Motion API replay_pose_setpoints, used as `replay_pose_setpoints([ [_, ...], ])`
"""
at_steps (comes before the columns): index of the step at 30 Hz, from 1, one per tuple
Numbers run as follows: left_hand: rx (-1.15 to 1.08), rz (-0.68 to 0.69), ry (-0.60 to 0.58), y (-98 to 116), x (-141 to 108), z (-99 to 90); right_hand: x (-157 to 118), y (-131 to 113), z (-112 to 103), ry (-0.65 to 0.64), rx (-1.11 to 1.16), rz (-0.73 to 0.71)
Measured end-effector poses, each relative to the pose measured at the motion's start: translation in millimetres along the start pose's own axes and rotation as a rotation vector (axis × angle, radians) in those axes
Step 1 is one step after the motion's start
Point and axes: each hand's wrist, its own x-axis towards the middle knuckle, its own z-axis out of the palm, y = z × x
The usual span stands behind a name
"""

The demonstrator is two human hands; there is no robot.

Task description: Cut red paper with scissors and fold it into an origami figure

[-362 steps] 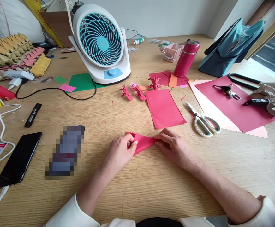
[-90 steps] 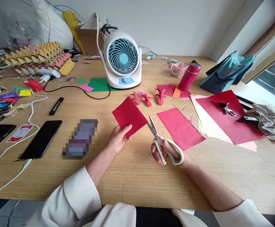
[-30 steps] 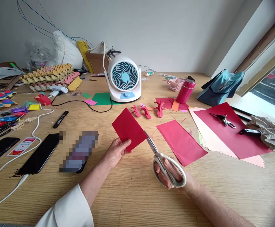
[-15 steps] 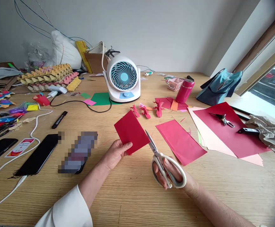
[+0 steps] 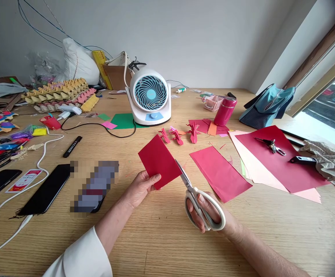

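Between the thumb and fingers of my left hand [image 5: 144, 187] is a red square of paper [image 5: 160, 161], held by its lower corner above the table. My right hand [image 5: 204, 211] grips a pair of scissors [image 5: 197, 200] through the pale handle loops. Their blades point up and left, with the tips at the paper's right edge; the blades look close together, and one may lie behind the paper. A larger red sheet [image 5: 220, 173] lies flat just right of the scissors. Beyond the held paper stand several small folded red paper figures [image 5: 194, 132].
A white fan [image 5: 151, 94] stands at the back middle, with a pink bottle [image 5: 225, 111] and a blue bag [image 5: 267, 105] to its right. Stacked paper sheets [image 5: 268, 173] carry keys. Phones [image 5: 47, 190], a black marker [image 5: 72, 146] and a white cable [image 5: 42, 154] lie left.
The scissors have shifted slightly left, so the blade tips come closer to the paper's right edge. My left hand and the paper have barely moved.
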Motion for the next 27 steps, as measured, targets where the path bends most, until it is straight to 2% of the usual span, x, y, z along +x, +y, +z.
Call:
replay_pose_setpoints([
  [7,0.041,-0.051,-0.039,-4.0,-4.8,4.2,1.1,4.6,-3.7,-0.007,-0.012,-0.025],
  [16,0.038,-0.071,-0.033,-5.6,-3.9,3.6,0.9,6.2,-1.9,0.035,0.029,-0.017],
  [27,0.041,-0.059,-0.041,-6.9,-3.4,3.4,0.9,6.4,-2.0,-0.026,-0.016,-0.054],
])
